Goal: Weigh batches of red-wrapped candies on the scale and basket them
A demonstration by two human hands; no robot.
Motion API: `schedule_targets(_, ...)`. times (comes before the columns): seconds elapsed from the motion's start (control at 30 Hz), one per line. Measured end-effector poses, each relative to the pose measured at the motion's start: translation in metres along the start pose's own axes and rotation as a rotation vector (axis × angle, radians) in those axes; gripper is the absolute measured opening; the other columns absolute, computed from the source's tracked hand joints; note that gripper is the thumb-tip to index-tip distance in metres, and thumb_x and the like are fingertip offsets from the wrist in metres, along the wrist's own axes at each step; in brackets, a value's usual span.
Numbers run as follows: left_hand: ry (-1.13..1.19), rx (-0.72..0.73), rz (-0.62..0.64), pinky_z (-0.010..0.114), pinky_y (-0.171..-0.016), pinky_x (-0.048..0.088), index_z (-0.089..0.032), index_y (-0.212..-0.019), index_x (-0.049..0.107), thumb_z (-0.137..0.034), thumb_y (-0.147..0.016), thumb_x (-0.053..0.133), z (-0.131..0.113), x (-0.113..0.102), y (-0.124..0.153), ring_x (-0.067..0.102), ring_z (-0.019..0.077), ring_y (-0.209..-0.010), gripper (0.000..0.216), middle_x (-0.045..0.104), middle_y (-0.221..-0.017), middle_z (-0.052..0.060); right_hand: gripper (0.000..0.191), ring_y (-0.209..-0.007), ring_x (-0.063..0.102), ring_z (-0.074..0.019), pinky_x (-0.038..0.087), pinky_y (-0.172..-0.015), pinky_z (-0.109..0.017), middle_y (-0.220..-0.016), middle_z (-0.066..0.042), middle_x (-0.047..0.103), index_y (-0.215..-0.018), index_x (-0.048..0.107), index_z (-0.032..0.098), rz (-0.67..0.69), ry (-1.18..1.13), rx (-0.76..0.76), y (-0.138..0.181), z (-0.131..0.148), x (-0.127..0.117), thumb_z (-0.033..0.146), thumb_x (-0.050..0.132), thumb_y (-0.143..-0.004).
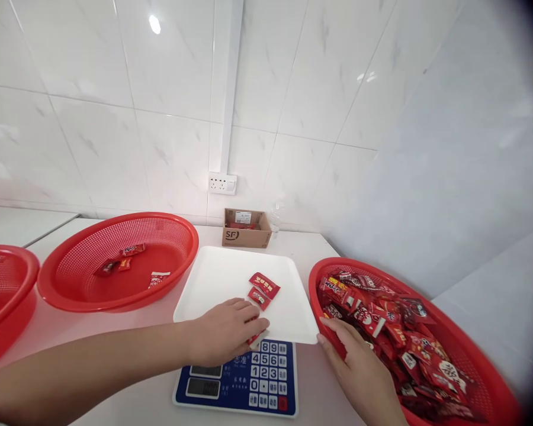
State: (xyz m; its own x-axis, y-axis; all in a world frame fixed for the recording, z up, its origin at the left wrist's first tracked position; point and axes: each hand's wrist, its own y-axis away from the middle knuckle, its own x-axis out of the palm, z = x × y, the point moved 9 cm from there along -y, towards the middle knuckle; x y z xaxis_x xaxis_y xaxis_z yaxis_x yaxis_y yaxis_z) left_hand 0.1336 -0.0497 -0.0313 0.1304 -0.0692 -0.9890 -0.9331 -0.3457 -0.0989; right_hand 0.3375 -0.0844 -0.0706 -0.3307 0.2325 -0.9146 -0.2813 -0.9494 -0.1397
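Currently the left hand grips a red packet at the white tray's near edge, while the right hand, slightly open, empty, is by the right basket.

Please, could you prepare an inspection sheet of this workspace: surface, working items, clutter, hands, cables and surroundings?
Surface: white table, mostly occupied.
Working items: scale under a white tray; two red packets lie on it. Right basket holds a heap of packets; left basket holds a few; far-left basket is only partly in view.
Clutter: cardboard box and a clear plastic object beside it.
Hands: left hand holds a red packet at the tray's front edge; right hand is at the right basket's rim, grip unclear.
Cables: nothing seen.
Surroundings: tiled wall with a socket.
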Motion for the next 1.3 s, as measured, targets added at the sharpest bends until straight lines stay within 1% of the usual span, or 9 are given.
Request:
schedule_targets(0.1,-0.057,-0.037,0.037,0.034,-0.08,0.047,-0.018,-0.111,0.053,-0.018,-0.087,0.047,0.005,0.001,0.004,0.058,0.0209,-0.087,0.025,0.062,-0.097,0.007,0.047,-0.11,0.056,-0.0232,0.051,-0.078,-0.037,-0.128,-0.004,0.054,-0.115,0.057,0.027,-0.006,0.006,0.005,0.0,0.0,0.0,0.052,0.029,-0.087)
schedule_targets(0.2,-0.167,-0.177,0.014,0.032,-0.069,0.046,-0.018,-0.101,0.055,-0.016,-0.088,0.042,0.029,-0.018,0.015,0.058,0.0205,-0.079,0.019,0.062,-0.088,0.006,0.046,-0.106,0.058,-0.0236,0.052,-0.074,-0.037,-0.127,-0.003,0.055,-0.113,0.058,0.028,-0.007,0.017,0.015,-0.001,0.0,-0.002,0.053,0.03,-0.086)
schedule_targets(0.4,-0.325,-0.694,-0.149,0.031,-0.06,0.042,-0.019,-0.093,0.056,-0.028,-0.093,0.027,0.133,-0.08,0.082,0.058,0.0221,-0.075,0.03,0.061,-0.083,0.008,0.046,-0.108,0.057,-0.0244,0.051,-0.076,-0.038,-0.128,-0.004,0.054,-0.114,0.058,0.028,0.01,0.002,0.018,-0.001,0.001,-0.003,0.053,0.031,-0.087)
schedule_targets(0.47,-0.305,-0.865,-0.122,0.033,-0.058,0.043,-0.017,-0.094,0.057,-0.034,-0.093,0.027,0.168,-0.084,0.111,0.059,0.0251,-0.073,0.034,0.062,-0.082,0.01,0.046,-0.108,0.057,-0.025,0.051,-0.076,-0.038,-0.128,-0.004,0.055,-0.114,0.058,0.028,0.005,0.003,0.02,-0.001,0.001,-0.003,0.052,0.031,-0.087)
schedule_targets(0.57,-0.275,-0.889,-0.088,0.038,-0.061,0.045,-0.012,-0.101,0.058,-0.038,-0.09,0.034,0.189,-0.079,0.127,0.061,0.0305,-0.078,0.037,0.064,-0.086,0.014,0.045,-0.107,0.057,-0.0251,0.051,-0.076,-0.039,-0.127,-0.004,0.055,-0.114,0.059,0.028,-0.01,0.006,0.017,-0.001,0.001,-0.003,0.052,0.032,-0.086)
schedule_targets(0.73,-0.148,-0.611,-0.085,0.035,-0.092,0.041,-0.02,-0.11,0.058,-0.036,-0.093,0.036,0.145,-0.054,0.08,0.053,0.0229,-0.109,0.032,0.062,-0.116,0.007,0.046,-0.109,0.056,-0.0246,0.051,-0.076,-0.039,-0.128,-0.003,0.054,-0.114,0.058,0.028,0.001,0.015,0.027,-0.001,0.002,-0.003,0.052,0.031,-0.086)
schedule_targets(0.97,-0.042,-0.013,-0.077,0.034,-0.096,0.04,-0.016,-0.115,0.056,-0.018,-0.089,0.045,0.031,-0.018,-0.019,0.054,0.0213,-0.108,0.028,0.064,-0.113,0.009,0.044,-0.11,0.056,-0.0242,0.049,-0.08,-0.038,-0.128,-0.004,0.055,-0.114,0.058,0.027,-0.016,-0.009,0.002,0.001,0.004,-0.004,0.05,0.033,-0.087)
schedule_targets(1.13,-0.158,-0.006,0.05,0.035,-0.087,0.044,-0.016,-0.104,0.059,-0.012,-0.082,0.051,0.025,0.01,-0.04,0.057,0.0243,-0.101,0.024,0.062,-0.109,0.011,0.044,-0.111,0.054,-0.0249,0.047,-0.084,-0.039,-0.128,-0.005,0.054,-0.115,0.057,0.027,-0.014,-0.015,-0.005,0.002,0.003,-0.004,0.05,0.032,-0.088)
schedule_targets(1.3,-0.195,-0.136,0.06,0.032,-0.076,0.047,-0.016,-0.106,0.057,-0.006,-0.08,0.047,0.048,0.003,-0.023,0.058,0.023,-0.092,0.03,0.061,-0.107,0.011,0.042,-0.109,0.056,-0.0256,0.05,-0.079,-0.038,-0.126,-0.005,0.056,-0.114,0.058,0.028,-0.024,-0.008,-0.01,0.001,0.004,-0.006,0.05,0.034,-0.087)
